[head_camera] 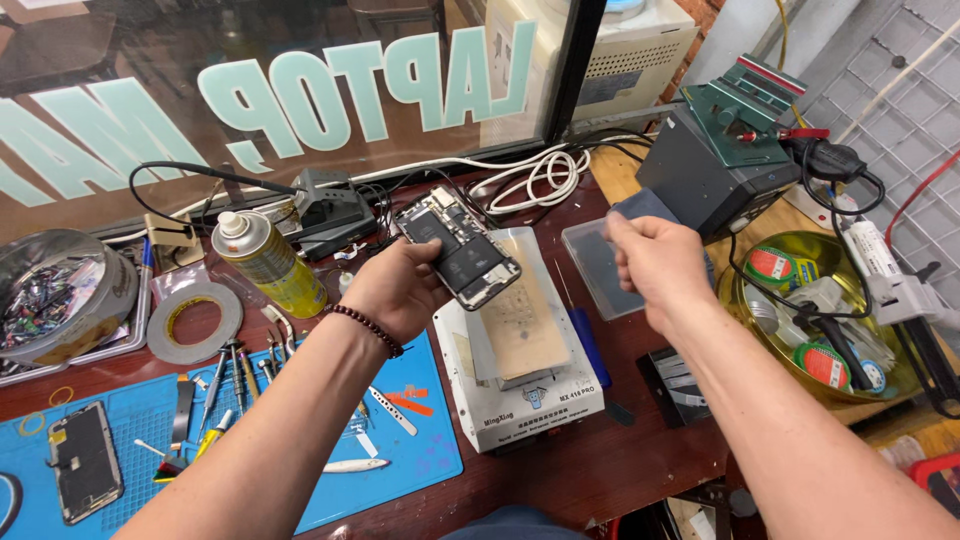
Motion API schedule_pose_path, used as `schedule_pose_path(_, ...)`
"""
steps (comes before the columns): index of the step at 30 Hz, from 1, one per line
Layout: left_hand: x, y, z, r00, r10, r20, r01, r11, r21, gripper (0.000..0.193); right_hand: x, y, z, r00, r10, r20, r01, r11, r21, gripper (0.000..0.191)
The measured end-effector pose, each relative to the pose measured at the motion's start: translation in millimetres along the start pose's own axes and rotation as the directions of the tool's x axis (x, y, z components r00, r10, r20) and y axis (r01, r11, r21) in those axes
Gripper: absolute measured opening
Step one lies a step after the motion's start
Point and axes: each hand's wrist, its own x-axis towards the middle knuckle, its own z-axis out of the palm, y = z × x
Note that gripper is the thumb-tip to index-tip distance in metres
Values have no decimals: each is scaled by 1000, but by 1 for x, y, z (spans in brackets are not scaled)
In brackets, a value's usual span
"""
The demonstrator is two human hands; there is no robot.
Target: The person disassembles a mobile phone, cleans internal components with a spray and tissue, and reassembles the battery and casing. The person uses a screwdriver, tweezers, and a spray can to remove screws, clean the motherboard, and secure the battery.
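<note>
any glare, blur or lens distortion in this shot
Head view: the window pane carries soft reflections; the right hand is slightly motion-blurred, while the left hand and the opened phone stay sharp; the wide lens bows lines near the edges; lighting is even, shadows soft.

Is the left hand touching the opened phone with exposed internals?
Touching: head view shows the left hand gripping the opened black phone by its lower edge, held above the white heating plate.

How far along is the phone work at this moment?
Done: the phone body is open, its insides showing, and a separate screen lies on the blue mat. In hand: left hand holds the body over the white heating plate; right hand grips something grey. Left: the phone remains unclosed.
</note>
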Motion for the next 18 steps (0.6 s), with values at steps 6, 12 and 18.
schedule_pose_path(6, -7, -6, -36, 988, -1, -157, 1, 1000, -2, 20, 24, 33, -10, 991, 130, -21, -131, 988, -85, 15)
schedule_pose_path(12, -26, -10, -47, 980, 75, -185, -62, 995, 74, 26, 29, 36, 23, 997, 51, 61, -41, 988, -151, 13)
schedule_pose_path(18, -58, 9, -74, 953, 208, -221, -190, 977, 99, 27, 23, 10, 60, 967, -156, 202, 175, 982, -77, 21)
